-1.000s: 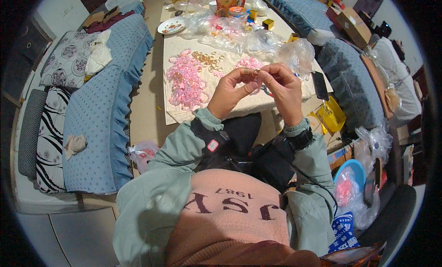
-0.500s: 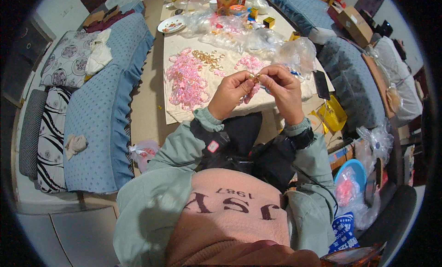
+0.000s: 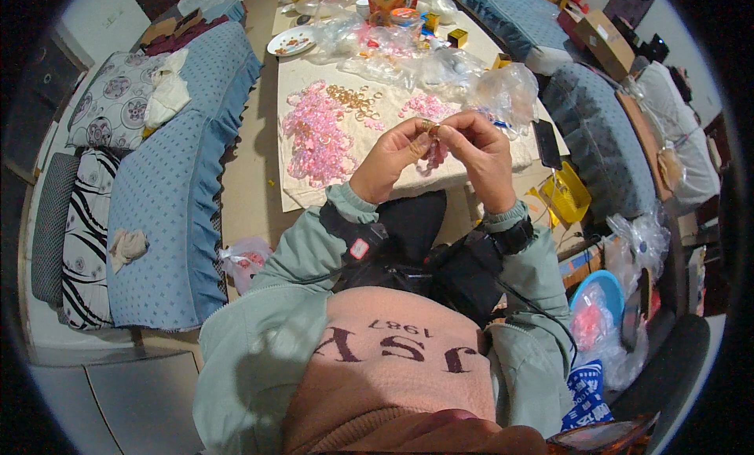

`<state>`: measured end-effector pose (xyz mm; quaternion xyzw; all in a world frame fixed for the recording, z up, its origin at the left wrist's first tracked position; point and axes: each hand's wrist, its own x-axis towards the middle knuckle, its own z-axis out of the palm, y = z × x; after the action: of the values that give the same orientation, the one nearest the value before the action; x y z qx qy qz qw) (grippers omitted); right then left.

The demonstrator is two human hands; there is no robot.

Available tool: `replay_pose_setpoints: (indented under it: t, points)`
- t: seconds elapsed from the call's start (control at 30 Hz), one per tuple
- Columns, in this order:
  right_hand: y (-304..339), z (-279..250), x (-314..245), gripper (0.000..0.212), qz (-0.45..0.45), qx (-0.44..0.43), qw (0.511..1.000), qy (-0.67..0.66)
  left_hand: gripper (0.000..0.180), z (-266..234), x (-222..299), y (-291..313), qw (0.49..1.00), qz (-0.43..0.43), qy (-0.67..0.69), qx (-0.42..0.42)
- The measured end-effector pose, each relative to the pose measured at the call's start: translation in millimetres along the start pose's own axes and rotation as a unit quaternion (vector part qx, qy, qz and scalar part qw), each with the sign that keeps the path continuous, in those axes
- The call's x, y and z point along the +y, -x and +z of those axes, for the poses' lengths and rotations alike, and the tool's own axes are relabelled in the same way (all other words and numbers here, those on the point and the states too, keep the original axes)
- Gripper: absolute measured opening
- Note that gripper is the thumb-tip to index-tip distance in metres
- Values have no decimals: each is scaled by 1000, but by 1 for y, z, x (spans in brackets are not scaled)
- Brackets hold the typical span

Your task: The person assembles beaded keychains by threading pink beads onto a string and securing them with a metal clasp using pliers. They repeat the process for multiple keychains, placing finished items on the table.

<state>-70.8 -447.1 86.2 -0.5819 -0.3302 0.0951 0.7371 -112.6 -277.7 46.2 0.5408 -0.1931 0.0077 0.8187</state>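
Observation:
Above the table's near edge, my left hand (image 3: 393, 160) and my right hand (image 3: 482, 161) meet with fingertips pinched together. Between them is a small gold ring (image 3: 429, 126), partly covered by the fingers. A short pink bead strand (image 3: 433, 160) dangles below it, between the palms. On the cloth to the left lies a heap of pink bead strands (image 3: 318, 141). Loose gold rings (image 3: 355, 102) are scattered against its upper right side. Just beyond my hands sits a smaller group of pink pieces (image 3: 425, 105).
Crumpled transparent plastic bags (image 3: 503, 94) cover much of the far table, with a white plate (image 3: 291, 43) at the left and a red packet (image 3: 393, 1) at the back. A dark phone (image 3: 547, 143) rests at the right edge, above a yellow basket (image 3: 567, 193). Blue-covered sofas (image 3: 169, 211) flank the table.
Both hands stay together at nearly the same spot, shifting very slightly left. The fingertips have turned a little around the gold ring, and the pink strand now hangs more visibly between the palms.

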Motion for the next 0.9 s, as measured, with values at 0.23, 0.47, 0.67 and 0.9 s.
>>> replay_pose_setpoints:
  t: [0.23, 0.47, 0.67, 0.9]
  points:
    - [-1, 2, -5, 13, 0, 53, 997, 59, 28, 7, 8, 3, 997, -9, -63, 41]
    - [-3, 1, -3, 13, -9, 55, 997, 54, 29, 4, 2, -1, 988, 28, -140, 64]
    - [0, 4, -7, 13, 4, 57, 997, 41, 39, 8, 1, 1, 995, 5, -81, 66]
    - [-2, 4, -7, 13, -19, 61, 997, 51, 37, 8, -1, -1, 991, 35, -106, 80]
